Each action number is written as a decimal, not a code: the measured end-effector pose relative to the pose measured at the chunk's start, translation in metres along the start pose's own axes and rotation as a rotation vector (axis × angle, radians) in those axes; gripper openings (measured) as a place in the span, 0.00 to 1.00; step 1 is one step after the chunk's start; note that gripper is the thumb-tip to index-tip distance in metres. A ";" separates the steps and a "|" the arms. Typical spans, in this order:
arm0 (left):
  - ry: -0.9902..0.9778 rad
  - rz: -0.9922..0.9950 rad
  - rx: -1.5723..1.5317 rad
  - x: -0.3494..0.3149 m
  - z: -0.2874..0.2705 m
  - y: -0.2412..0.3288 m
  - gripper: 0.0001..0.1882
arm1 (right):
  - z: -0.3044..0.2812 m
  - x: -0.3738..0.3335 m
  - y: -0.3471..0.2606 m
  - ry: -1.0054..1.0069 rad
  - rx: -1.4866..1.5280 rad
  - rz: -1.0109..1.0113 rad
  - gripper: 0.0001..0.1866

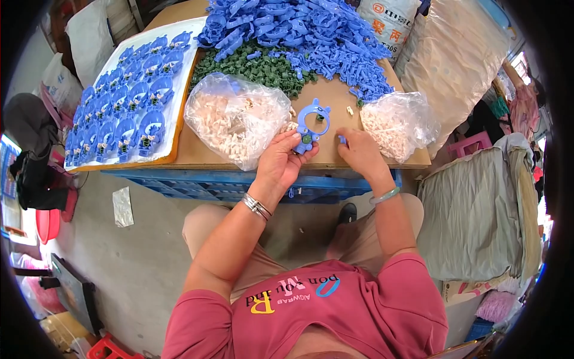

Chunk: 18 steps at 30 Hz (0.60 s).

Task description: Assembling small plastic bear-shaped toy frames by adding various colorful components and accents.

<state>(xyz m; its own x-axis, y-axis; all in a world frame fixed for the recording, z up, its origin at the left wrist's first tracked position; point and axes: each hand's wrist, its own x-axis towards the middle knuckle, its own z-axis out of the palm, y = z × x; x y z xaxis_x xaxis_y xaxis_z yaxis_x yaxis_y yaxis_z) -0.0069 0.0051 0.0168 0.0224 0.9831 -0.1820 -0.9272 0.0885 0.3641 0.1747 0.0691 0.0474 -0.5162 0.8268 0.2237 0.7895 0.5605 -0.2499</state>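
My left hand (280, 160) grips the lower end of a blue plastic part (301, 124) with a round ring and two ear-like knobs. A small dark green piece (307, 139) sits in that part's lower body. Just to the right, above the table edge, my right hand (363, 154) has its fingertips pinched on a small blue plastic piece (342, 139). Beside my left hand lies a clear bag of small cream-coloured pieces (233, 128). A second bag of cream-coloured pieces (394, 125) is right of my right hand.
Blue ring parts (269, 24), small blue pieces (353, 66) and dark green pieces (245, 69) are heaped at the table's back. On the left, a white tray (186, 48) carries rows of blue parts. A blue crate (197, 184) stands under the table's front edge.
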 end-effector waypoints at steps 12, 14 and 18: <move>0.037 0.022 0.060 -0.006 0.007 0.002 0.10 | -0.016 -0.007 -0.025 0.133 1.661 0.230 0.16; 0.040 0.042 0.092 -0.004 0.008 0.002 0.10 | -0.009 -0.006 -0.026 0.127 1.741 0.218 0.16; 0.015 0.052 0.134 -0.003 0.007 -0.001 0.10 | 0.000 -0.003 -0.030 0.113 1.848 0.166 0.15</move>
<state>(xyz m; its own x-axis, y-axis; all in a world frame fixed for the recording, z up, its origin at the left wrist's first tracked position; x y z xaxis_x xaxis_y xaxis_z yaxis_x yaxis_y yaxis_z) -0.0033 0.0029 0.0230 -0.0309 0.9845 -0.1729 -0.8685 0.0591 0.4921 0.1523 0.0500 0.0543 -0.3977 0.9087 0.1268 -0.5354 -0.1176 -0.8364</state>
